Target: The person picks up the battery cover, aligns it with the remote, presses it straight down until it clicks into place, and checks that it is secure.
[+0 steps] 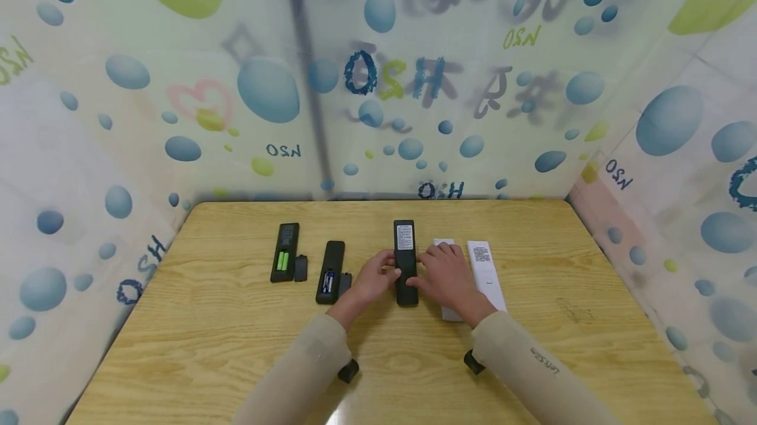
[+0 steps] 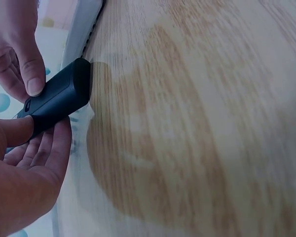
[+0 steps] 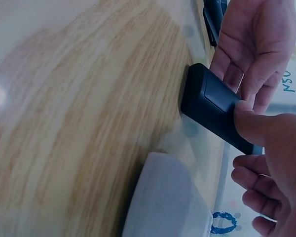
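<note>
**Both your hands are on the black remote in the middle**

The black remote (image 1: 405, 266) is near the middle of the table (image 1: 225, 346), closer to the far edge than most of the wood you see. It has its back up, with a pale label (image 1: 405, 238) toward the far edge. The line of a cover (image 3: 222, 96) shows on its back, and that cover looks to be on.

Your left hand (image 1: 372, 279) pinches the remote, thumb on top and fingers along its left side. Your right hand (image 1: 445, 274) pinches it too: the thumb presses the back, and the other fingers bend by the right side.

It should be light and stiff, likely hard plastic. The smooth back may slip a bit, so take it by the two long sides. The cover may be thin, so be gentle there.

To its right lie two white ones: a near white remote (image 1: 451, 314), partly hidden by your right hand, and a far white remote (image 1: 487, 275). Toward the left edge, a second black remote (image 1: 330, 267) shows blue and silver batteries (image 1: 328, 282). Past it, nearer the far left corner, a third black remote (image 1: 286, 238) shows green batteries (image 1: 282, 261). Each has a loose cover (image 1: 301, 268) just beside it.
</note>
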Available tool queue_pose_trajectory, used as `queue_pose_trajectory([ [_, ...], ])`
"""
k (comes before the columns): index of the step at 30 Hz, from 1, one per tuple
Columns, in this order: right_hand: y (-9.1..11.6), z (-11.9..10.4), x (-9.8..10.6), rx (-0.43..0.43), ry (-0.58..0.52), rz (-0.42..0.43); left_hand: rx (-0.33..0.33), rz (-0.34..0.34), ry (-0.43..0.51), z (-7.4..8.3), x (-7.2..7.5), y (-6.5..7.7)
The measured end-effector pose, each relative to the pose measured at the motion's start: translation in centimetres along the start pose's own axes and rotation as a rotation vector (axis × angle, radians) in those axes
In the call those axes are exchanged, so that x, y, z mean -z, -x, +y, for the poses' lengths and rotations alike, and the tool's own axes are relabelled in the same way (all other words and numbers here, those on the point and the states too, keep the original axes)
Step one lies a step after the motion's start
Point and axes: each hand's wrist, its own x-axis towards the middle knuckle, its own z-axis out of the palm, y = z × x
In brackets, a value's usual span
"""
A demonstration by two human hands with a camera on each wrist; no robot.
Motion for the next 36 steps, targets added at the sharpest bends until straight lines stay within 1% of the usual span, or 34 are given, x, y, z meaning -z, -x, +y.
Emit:
queue_pose_trajectory([
  [5,-0.50,-0.07,0.19,-0.040,-0.058,-0.027,0.005,0.004,-0.011,-0.11,-0.06,-0.10],
  [8,-0.76,-0.13,0.26,-0.069,-0.106,-0.032,0.004,0.001,-0.017,-0.06,-0.06,-0.08],
  [11,-0.87,-0.16,0.29,-0.088,-0.130,-0.029,-0.005,-0.005,-0.018,-0.03,-0.08,-0.05],
  [18,-0.80,-0.19,0.51,-0.092,-0.132,-0.011,-0.022,-0.003,-0.025,-0.05,-0.14,-0.08],
  [27,-1.03,-0.43,0.64,-0.107,-0.125,-0.075,-0.002,0.004,-0.023,0.07,-0.03,0.06],
  [36,-0.71,-0.55,0.37,-0.053,-0.064,-0.063,-0.010,0.006,0.002,-0.19,0.12,-0.08],
])
